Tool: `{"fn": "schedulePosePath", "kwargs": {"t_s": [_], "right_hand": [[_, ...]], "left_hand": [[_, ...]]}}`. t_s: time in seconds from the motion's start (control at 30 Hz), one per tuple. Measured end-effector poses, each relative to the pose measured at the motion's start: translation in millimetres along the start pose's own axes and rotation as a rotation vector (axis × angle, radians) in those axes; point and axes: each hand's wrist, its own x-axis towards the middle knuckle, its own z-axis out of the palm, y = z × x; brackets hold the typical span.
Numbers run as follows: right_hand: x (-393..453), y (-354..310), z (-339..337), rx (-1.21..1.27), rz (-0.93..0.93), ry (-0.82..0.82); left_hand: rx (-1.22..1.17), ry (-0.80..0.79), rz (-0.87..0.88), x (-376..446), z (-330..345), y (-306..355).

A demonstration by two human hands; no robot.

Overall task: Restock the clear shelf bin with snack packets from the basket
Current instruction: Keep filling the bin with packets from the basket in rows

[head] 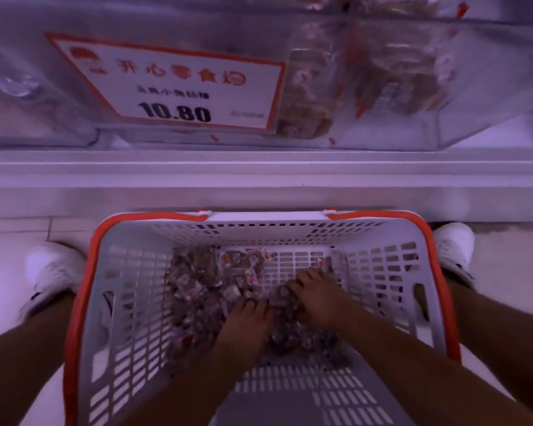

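Head view: left hand (247, 318) and right hand (317, 295), fingers curled, dig into the snack packets (203, 290) heaped in the basket (413, 272). Clear shelf bin (443, 72) above holds some packets; judged mid-task, with much stock left to transfer.

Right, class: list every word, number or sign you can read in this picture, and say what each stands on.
"10.80": on the price card fixed to the clear shelf bin.
Red heading and small line on that card: Chinese characters, too blurred to read.
Snack packets in the basket: print too small.
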Motion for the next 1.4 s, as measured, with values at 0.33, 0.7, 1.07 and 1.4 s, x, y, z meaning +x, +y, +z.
{"fn": "schedulePosePath", "kwargs": {"t_s": [0.33,0.7,1.07,1.4], "right_hand": [[-8.9,-48.5,12.9,0.451,0.284,0.100],[3.5,-43.8,14.3,0.914,0.439,0.009],[-18.1,-12.4,-23.7,1.125,0.604,-0.121],[-129.9,-20.6,-238.8,1.660,0.138,-0.015]], "left_hand": [[-0.418,0.145,-0.178,1.7,2.4,-12.0],[-0.394,0.061,-0.455,0.0,17.6,39.4],[-0.945,0.102,-0.269,-1.8,-35.0,-4.9],[-1.062,0.363,0.066,-123.0,-257.4,-37.7]]}}
